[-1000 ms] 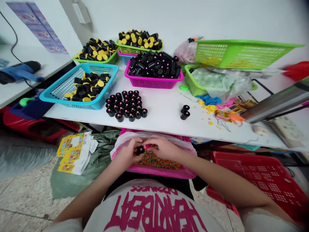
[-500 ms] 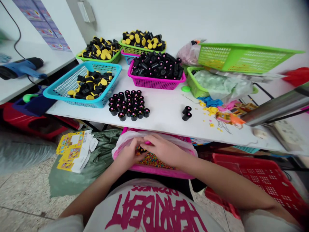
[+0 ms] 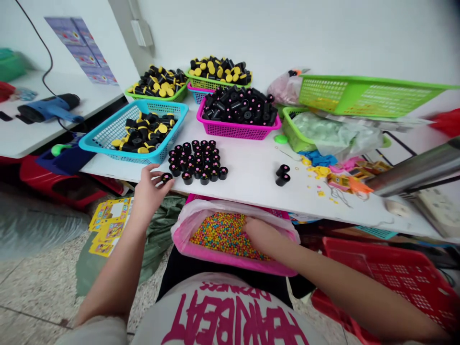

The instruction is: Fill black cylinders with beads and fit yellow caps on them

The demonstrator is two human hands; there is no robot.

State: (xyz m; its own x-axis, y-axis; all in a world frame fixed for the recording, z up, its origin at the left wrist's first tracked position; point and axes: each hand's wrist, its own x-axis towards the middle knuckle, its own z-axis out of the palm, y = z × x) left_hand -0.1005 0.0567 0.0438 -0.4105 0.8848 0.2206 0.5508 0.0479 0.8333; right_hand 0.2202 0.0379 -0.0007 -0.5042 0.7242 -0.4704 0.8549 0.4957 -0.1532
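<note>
My left hand [image 3: 149, 189] is at the table's front edge, its fingers closed around a small black cylinder [image 3: 166, 178] with a pink spot inside its top. That cylinder is beside the front left corner of a close-packed group of similar black cylinders [image 3: 196, 160], standing upright. My right hand [image 3: 257, 232] is down in the pink bin [image 3: 233, 264], among many small coloured beads [image 3: 219, 232]. Its fingers are hidden, so whether they hold anything does not show. Another pair of black cylinders [image 3: 283, 179] stands apart on the right.
Behind the group are a blue basket [image 3: 97, 132] of black and yellow pieces and a magenta basket [image 3: 237, 129] of black cylinders. Green baskets [image 3: 323, 96] and small loose items are at the right. A heat gun [image 3: 50, 108] lies on the left table.
My hands have separated. The left has moved up and left to the table with a black cylinder; the right has dipped into the beads. The view has shifted slightly.
</note>
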